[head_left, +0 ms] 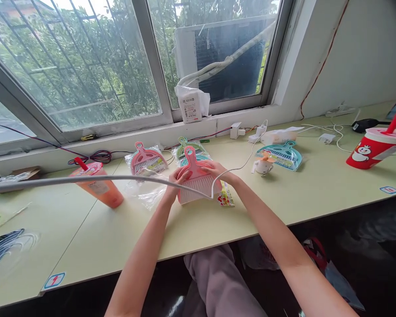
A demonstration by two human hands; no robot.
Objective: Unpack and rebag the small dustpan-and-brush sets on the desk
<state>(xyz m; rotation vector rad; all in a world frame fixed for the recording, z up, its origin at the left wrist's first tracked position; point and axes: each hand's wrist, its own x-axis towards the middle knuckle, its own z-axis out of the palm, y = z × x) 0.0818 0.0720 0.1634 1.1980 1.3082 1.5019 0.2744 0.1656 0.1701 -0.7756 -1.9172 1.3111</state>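
Observation:
Both my hands hold a pink mini dustpan with its brush [195, 178] on the pale green desk [198, 224]. My left hand [177, 179] grips its left edge, fingers curled round it. My right hand [217, 169] grips the upper right edge. A printed label card [225, 197] lies under the set's right corner. An empty clear plastic bag [148, 191] lies just left of my left hand. Another pink set in its bag [146, 160] lies behind it, and a green and teal set [188, 147] lies behind the one I hold.
An orange drink cup with a red straw [99, 187] stands at left. A blue dustpan set [281, 155] and a small white fan [263, 165] lie at right, a red cup [374, 147] far right. Chargers and white cables [251, 132] run along the window sill. A grey cable [86, 179] crosses in front.

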